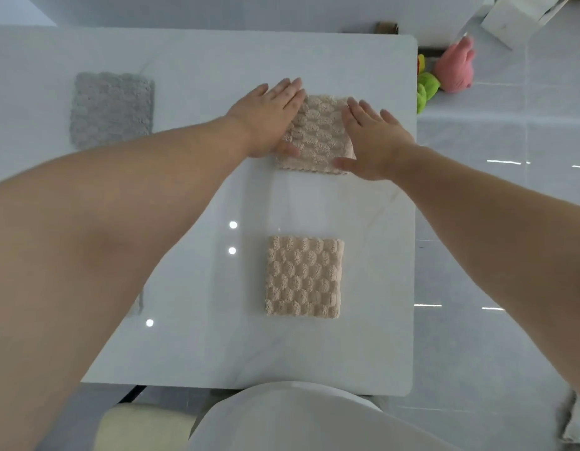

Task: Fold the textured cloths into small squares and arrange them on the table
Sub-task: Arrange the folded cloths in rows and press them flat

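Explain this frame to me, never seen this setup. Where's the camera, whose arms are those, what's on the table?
There is no robot here. One wide-angle camera sits on a person's head and looks forward and down, so the two bare arms reaching in from the bottom are the wearer's own.

The white table holds three folded textured cloths: a grey cloth far left, a beige cloth nearer the person, and a paler beige cloth further away.

The left hand and the right hand lie flat with open fingers along either side of that far cloth, pressing or squaring it. Nothing is gripped.

Beyond the table edge, on the tiled floor, sit pink and green soft toys.
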{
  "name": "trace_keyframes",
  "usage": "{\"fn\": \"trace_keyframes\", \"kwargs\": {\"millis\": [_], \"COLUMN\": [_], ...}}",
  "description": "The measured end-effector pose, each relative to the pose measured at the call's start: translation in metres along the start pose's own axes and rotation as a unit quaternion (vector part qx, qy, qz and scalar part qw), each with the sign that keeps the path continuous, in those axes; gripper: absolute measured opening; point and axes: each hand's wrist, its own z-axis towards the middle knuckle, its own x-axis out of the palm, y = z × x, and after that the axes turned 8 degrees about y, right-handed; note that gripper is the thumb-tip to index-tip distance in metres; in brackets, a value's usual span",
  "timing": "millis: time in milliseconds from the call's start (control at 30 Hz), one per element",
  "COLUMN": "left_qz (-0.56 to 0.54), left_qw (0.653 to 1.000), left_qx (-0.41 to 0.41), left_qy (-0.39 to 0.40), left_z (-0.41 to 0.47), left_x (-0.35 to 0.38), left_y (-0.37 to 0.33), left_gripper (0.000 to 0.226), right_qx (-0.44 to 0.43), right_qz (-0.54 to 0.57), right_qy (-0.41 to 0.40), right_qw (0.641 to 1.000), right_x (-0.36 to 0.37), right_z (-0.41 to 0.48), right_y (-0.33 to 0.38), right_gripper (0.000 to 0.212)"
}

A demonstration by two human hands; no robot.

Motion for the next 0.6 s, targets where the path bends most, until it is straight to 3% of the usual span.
{"fn": "trace_keyframes", "kwargs": {"millis": [200,600], "left_qz": [-0.016,-0.049], "left_qw": [0.998,0.997], "left_qx": [0.015,0.0], "left_qy": [0.053,0.067], "left_z": [0.009,0.009], "left_x": [0.019,0.022], "left_y": [0.006,0.007], "left_gripper": [0.115,0.117], "right_qx": [-0.033,-0.039], "right_qz": [-0.027,-0.048], "right_qy": [0.032,0.044], "right_qw": [0.999,0.997], "right_x": [-0.003,-0.004], "right_z": [0.018,0.03], "right_y": [-0.007,-0.011], "right_gripper": [0.112,0.115]}}
